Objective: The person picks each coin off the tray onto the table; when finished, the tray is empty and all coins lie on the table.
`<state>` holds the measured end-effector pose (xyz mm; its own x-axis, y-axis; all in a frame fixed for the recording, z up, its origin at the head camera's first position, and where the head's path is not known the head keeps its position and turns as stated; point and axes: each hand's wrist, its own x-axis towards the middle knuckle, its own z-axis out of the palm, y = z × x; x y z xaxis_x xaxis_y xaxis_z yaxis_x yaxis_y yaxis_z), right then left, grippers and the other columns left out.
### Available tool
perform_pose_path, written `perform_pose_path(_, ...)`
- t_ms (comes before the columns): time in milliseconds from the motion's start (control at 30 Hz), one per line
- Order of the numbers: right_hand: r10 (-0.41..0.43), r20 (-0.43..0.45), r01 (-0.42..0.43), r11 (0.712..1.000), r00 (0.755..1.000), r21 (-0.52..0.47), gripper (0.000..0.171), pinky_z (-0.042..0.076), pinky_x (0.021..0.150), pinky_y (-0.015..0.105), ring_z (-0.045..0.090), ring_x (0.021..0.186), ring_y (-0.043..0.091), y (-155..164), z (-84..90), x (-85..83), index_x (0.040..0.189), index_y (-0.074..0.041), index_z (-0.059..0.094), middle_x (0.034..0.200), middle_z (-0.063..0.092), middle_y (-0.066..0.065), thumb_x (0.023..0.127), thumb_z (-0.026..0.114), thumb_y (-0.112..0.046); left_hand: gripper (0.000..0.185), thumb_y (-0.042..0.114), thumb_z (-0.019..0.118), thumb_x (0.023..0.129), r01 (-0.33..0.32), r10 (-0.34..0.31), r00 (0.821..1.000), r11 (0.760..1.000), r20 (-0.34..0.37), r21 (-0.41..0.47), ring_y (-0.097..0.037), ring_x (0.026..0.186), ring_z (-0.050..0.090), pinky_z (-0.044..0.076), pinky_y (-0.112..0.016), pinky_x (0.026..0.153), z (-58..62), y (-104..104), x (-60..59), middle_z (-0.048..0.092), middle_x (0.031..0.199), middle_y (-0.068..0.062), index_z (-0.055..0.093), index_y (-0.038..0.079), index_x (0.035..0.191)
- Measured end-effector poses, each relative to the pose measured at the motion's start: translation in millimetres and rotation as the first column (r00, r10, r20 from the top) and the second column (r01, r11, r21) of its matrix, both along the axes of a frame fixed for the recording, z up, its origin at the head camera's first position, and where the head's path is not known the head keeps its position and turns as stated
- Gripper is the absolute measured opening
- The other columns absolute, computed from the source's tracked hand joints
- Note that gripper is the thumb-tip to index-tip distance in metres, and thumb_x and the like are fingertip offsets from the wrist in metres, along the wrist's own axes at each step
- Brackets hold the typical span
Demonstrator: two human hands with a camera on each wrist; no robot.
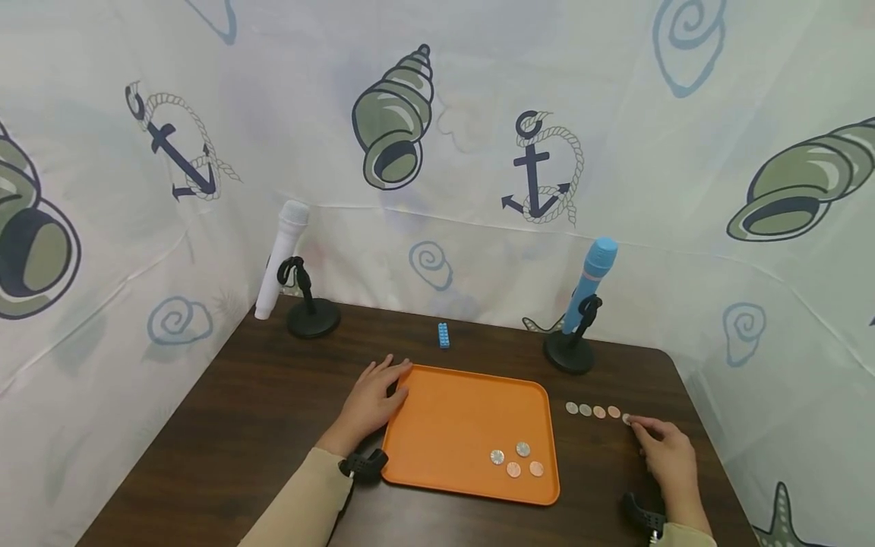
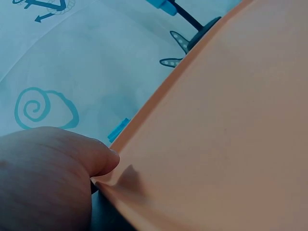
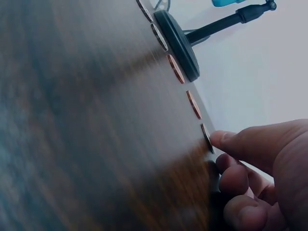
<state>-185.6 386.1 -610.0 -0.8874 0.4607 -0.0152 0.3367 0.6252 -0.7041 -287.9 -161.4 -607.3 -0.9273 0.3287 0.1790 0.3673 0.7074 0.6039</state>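
Left hand on the tray, right fingertip on the last coin.

Left hand [image 1: 372, 403] lies flat, fingers straight, against the flat orange plastic tray [image 1: 465, 414] at its nine o'clock edge; four small round metal coins [image 1: 516, 460] sit at the tray's five o'clock. At three o'clock, right hand [image 1: 670, 456], fingers curled, touches the end coin [image 1: 626, 418] of the dark wooden table's [image 1: 239, 425] coin row [image 1: 598, 411]. Risk: a thin coin slipping from the fingertip, scattering its neighbours.

a row of five small coins [image 1: 599, 411] is laid flat on the dark wooden table, just right of the orange tray [image 1: 451, 425]; silver ones are seen nearest the tray, copper ones further along. the end coin [image 1: 626, 418], farthest from the tray, is touched by a fingertip. four more coins [image 1: 516, 460] are clustered in the tray's near right corner
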Motion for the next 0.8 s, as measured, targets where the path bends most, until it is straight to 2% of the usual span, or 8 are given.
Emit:
perform_pose_path(133, 0.027, 0.002, -0.027, 1.000, 1.000, -0.003, 0.036, 0.050, 0.050, 0.028, 0.060, 0.061, 0.013, 0.7, -1.5, 1.0, 0.136, -0.007, 0.077, 0.104, 0.066, 0.014, 0.107, 0.072, -0.027, 0.056, 0.028, 0.071, 0.108, -0.002, 0.002, 1.000, 1.000, 0.005, -0.001, -0.032, 0.166, 0.035, 0.015, -0.061, 0.139, -1.0, 0.3, 0.7, 0.053, 0.168, 0.000, 0.057, 0.017, 0.161)
perform_pose_path(267, 0.025, -0.007, -0.025, 0.998, 1.000, -0.052, 0.038, 0.051, 0.049, 0.029, 0.059, 0.063, 0.013, 1.5, -3.6, 0.0, 0.138, -0.007, 0.076, 0.109, 0.062, 0.014, 0.108, 0.071, -0.031, 0.054, 0.028, 0.070, 0.108, -0.009, 0.009, 1.000, 1.000, 0.002, 0.011, -0.032, 0.166, 0.035, 0.016, -0.060, 0.139, -1.5, 0.3, 0.6, 0.054, 0.167, 0.000, 0.058, 0.017, 0.160)
perform_pose_path(367, -0.009, -0.014, 0.008, 0.992, 1.000, -0.130, 0.040, 0.052, 0.050, 0.029, 0.060, 0.065, 0.013, 0.4, -4.7, -1.2, 0.138, -0.008, 0.075, 0.105, 0.063, 0.008, 0.110, 0.068, -0.035, 0.053, 0.029, 0.070, 0.109, -0.020, 0.020, 1.000, 1.000, 0.000, 0.017, -0.031, 0.166, 0.035, 0.016, -0.061, 0.139, -3.9, -1.2, 1.7, 0.054, 0.167, 0.000, 0.059, 0.018, 0.160)
perform_pose_path(533, -0.071, -0.051, 0.054, 0.959, 0.996, -0.279, 0.044, 0.052, 0.052, 0.030, 0.062, 0.069, 0.011, -2.0, -6.1, -2.3, 0.137, -0.007, 0.069, 0.093, 0.064, -0.006, 0.110, 0.065, -0.041, 0.053, 0.028, 0.070, 0.109, -0.032, 0.032, 0.999, 0.999, 0.019, 0.024, -0.032, 0.166, 0.034, 0.015, -0.061, 0.139, -6.9, -3.1, 5.5, 0.054, 0.167, -0.002, 0.059, 0.017, 0.160)
perform_pose_path(700, -0.094, -0.080, 0.066, 0.951, 0.992, -0.302, 0.046, 0.051, 0.053, 0.029, 0.063, 0.072, 0.008, -4.1, -6.3, 1.4, 0.141, -0.008, 0.066, 0.095, 0.066, -0.012, 0.112, 0.061, -0.043, 0.053, 0.027, 0.071, 0.108, -0.021, 0.020, 1.000, 0.999, 0.004, 0.036, -0.033, 0.166, 0.035, 0.016, -0.062, 0.139, -3.0, -0.1, 4.2, 0.055, 0.166, -0.002, 0.059, 0.016, 0.159)
perform_pose_path(800, -0.119, -0.093, 0.078, 0.931, 0.989, -0.357, 0.048, 0.051, 0.054, 0.028, 0.064, 0.075, 0.008, -7.5, -4.5, 1.9, 0.142, -0.009, 0.066, 0.096, 0.067, -0.016, 0.113, 0.058, -0.047, 0.053, 0.028, 0.070, 0.109, -0.018, 0.018, 1.000, 1.000, 0.006, 0.025, -0.031, 0.166, 0.034, 0.015, -0.060, 0.139, -1.3, 1.1, 1.8, 0.054, 0.167, 0.000, 0.059, 0.017, 0.159)
